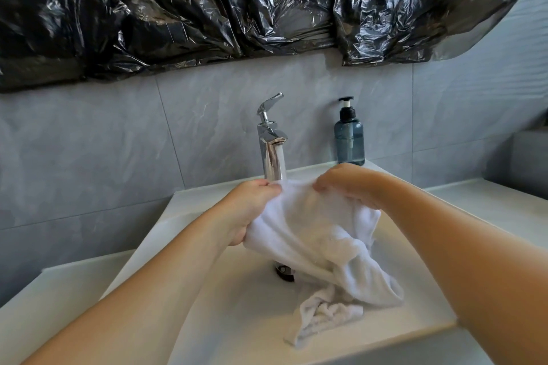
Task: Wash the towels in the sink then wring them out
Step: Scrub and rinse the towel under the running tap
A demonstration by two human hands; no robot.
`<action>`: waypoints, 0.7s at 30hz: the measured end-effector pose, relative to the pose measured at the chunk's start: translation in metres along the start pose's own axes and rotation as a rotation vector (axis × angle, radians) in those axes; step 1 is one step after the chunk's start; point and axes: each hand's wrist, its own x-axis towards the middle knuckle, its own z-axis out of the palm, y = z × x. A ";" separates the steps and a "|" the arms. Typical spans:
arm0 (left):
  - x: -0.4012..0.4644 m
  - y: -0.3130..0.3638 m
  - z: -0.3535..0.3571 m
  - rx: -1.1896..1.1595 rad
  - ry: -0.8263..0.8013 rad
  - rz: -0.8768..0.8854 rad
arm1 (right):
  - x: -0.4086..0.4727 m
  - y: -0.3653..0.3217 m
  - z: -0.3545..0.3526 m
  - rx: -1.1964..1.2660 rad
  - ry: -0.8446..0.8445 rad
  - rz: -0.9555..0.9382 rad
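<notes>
Two hands work one white towel [311, 234] over the sink [225, 320]: my left hand [252, 204] pinches its left edge, my right hand [350, 184] grips the right, under the running faucet [271, 139]. Washing step; wringing next needs a twisting grip.

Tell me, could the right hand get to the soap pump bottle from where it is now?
Probably yes. The soap bottle stands upright on the sink's back ledge, just behind the right hand, with nothing between them. But both that hand and the left hand grip the towel, so it must let go first.
</notes>
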 end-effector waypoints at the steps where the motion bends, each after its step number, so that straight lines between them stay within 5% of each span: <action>1: 0.001 0.001 -0.002 0.022 -0.005 -0.030 | 0.000 -0.001 0.000 0.096 0.030 -0.009; 9: 0.002 0.001 -0.008 0.287 -0.030 -0.165 | 0.004 -0.014 0.001 0.724 0.229 0.040; 12: 0.009 -0.003 -0.005 0.074 -0.058 -0.190 | 0.005 -0.014 -0.001 0.838 0.260 0.061; 17: 0.011 -0.001 0.009 -0.283 -0.053 -0.078 | 0.006 -0.011 0.000 0.694 0.346 -0.028; 21: 0.008 -0.001 0.017 -0.263 -0.085 -0.068 | 0.008 -0.005 0.003 0.324 0.455 -0.149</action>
